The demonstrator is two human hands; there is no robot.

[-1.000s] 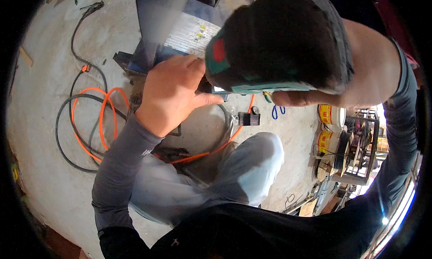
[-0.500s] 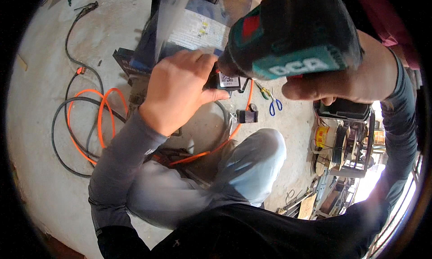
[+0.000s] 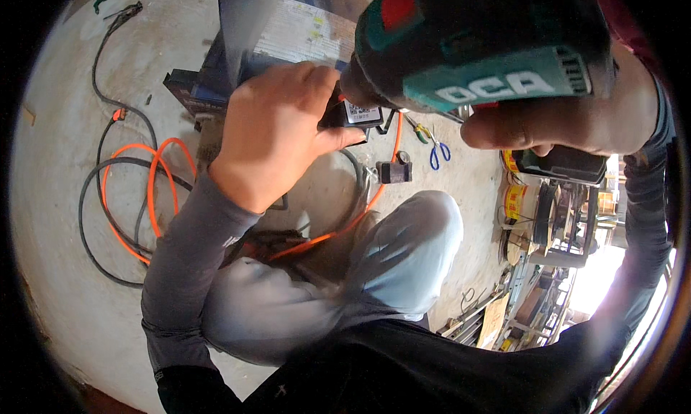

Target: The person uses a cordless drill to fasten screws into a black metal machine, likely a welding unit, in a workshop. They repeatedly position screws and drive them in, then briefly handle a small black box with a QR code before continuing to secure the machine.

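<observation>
Head view: a teal-and-black power tool [image 3: 489, 47] is gripped from below by the right hand [image 3: 568, 122] at upper right. Its front end is met at upper centre by the left hand [image 3: 277, 129], closed around a small black labelled part [image 3: 354, 113].

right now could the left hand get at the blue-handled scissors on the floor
Probably not at once. The left hand is closed on the front of the green power tool held up near the head, and the scissors lie on the concrete floor beyond the knee. Nothing covers them, though.
</observation>
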